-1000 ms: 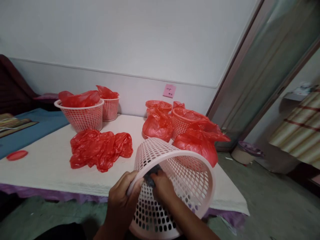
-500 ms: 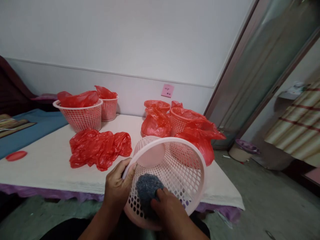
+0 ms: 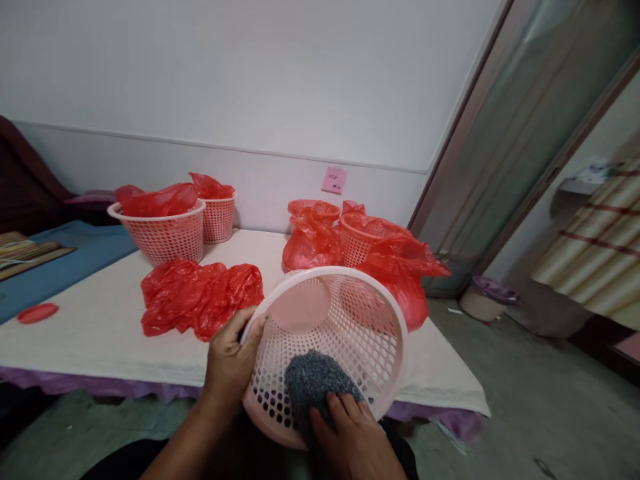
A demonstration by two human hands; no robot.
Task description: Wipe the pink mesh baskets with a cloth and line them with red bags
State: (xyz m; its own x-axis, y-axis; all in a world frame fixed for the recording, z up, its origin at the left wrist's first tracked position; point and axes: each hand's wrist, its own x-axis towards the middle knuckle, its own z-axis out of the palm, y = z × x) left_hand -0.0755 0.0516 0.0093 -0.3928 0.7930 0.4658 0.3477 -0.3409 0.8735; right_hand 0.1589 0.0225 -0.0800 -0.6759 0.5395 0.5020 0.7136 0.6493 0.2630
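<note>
Your right hand (image 3: 350, 427), clasping a soft, blue-grey speckled cloth (image 3: 315, 377), has shifted rightward inside the tilted, round, pale-pink perforated plastic basket (image 3: 303, 303); your left hand (image 3: 233, 353) pinches its rim (image 3: 403, 340), likely the surest hold on light, springy walls.

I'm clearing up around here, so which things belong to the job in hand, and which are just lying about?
In the job:
pale pink basket, rim gripped by the left hand
gray-blue cloth inside, under the right hand
possibly the other baskets and crumpled red plastic

Seemingly just lying about:
red oval piece
pink note
beige bin
</note>
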